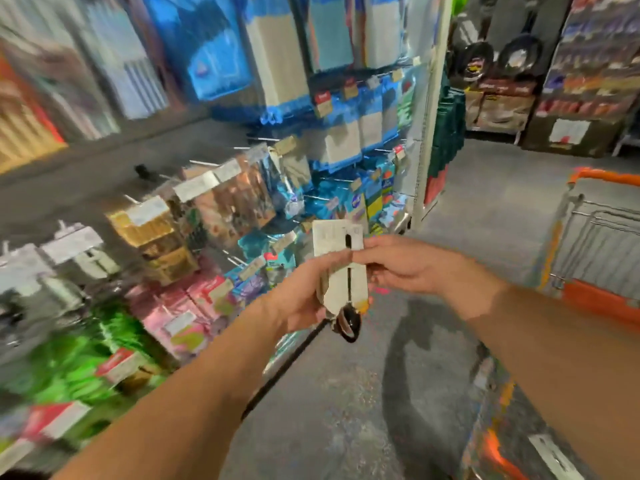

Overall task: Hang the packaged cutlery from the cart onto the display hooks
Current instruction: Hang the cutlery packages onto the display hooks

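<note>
Cutlery pack [341,261]: matt pale card, glossy black spoon. Cart [588,237] right: orange plastic, metal wire. Floor [346,393]: rough concrete.

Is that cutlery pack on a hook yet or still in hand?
In hand: the cutlery pack is off the hooks, gripped low by the left hand and pinched near its top by the right hand.

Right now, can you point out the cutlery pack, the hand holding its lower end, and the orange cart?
cutlery pack [341,242]: head view, upper part of the white card.
left hand [298,301]: head view, back of the hand.
orange cart [604,301]: head view, orange side rail.
</note>
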The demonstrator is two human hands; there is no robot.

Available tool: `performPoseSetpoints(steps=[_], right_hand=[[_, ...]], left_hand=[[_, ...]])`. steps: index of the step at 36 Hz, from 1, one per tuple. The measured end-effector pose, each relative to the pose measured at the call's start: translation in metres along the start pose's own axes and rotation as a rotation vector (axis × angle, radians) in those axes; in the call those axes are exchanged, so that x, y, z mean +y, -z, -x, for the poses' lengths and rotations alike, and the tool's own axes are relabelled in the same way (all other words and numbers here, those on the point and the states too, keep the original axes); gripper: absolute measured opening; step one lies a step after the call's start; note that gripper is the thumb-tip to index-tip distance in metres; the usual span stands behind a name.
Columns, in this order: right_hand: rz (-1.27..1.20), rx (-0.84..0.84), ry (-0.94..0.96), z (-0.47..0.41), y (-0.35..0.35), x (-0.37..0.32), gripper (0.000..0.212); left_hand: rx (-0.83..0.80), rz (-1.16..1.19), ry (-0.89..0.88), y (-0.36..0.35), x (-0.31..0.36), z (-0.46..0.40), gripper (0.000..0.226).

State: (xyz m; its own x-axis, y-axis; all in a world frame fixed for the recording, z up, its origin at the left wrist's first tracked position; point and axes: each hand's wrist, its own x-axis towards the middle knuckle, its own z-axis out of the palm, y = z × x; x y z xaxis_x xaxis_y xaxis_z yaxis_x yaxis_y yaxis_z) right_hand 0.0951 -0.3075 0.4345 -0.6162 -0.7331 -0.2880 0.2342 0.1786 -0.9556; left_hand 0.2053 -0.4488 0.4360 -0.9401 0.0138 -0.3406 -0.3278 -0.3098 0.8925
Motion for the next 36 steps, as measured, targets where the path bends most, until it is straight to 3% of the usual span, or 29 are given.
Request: performPoseSetpoints(steps=[2,5,8,12,19,25,30,36], right_hand=[[0.058,0.021,0.020,-0.010,-0.028,-0.010,0.014],[0.057,0.020,0.027,-0.027,-0.064,-0.021,0.016],[0.089,-0.067,-0.016,-0.045,-0.094,-0.028,0.018],[0.291,-0.238,-0.061,-0.071,-0.131,-0.032,0.011],[0.479,-0.404,-0.085,-0.124,-0.199,-0.037,0.012],[0.459,-0.550,-0.112,-0.170,-0.247,-0.043,0.010],[0.529,-0.594,-0.151,-0.209,-0.273,-0.053,0.013],[0.385,-0.589,-0.220,-0.254,-0.291,-0.039,0.007]], left_hand=[[0.089,0.015,-0.051,0.018,0.002,0.012,0.029],[0.356,0.010,-0.121,0.043,0.006,0.027,0.042],[0.615,0.040,-0.227,0.068,0.009,0.045,0.023],[0.856,-0.071,-0.309,0.110,0.008,0.068,0.019],[1.013,-0.065,-0.388,0.175,0.010,0.093,0.011],[1.198,0.014,-0.350,0.228,0.014,0.096,0.011],[1.308,-0.065,-0.260,0.258,0.021,0.091,0.029],[1.312,-0.092,-0.223,0.290,0.015,0.080,0.019]])
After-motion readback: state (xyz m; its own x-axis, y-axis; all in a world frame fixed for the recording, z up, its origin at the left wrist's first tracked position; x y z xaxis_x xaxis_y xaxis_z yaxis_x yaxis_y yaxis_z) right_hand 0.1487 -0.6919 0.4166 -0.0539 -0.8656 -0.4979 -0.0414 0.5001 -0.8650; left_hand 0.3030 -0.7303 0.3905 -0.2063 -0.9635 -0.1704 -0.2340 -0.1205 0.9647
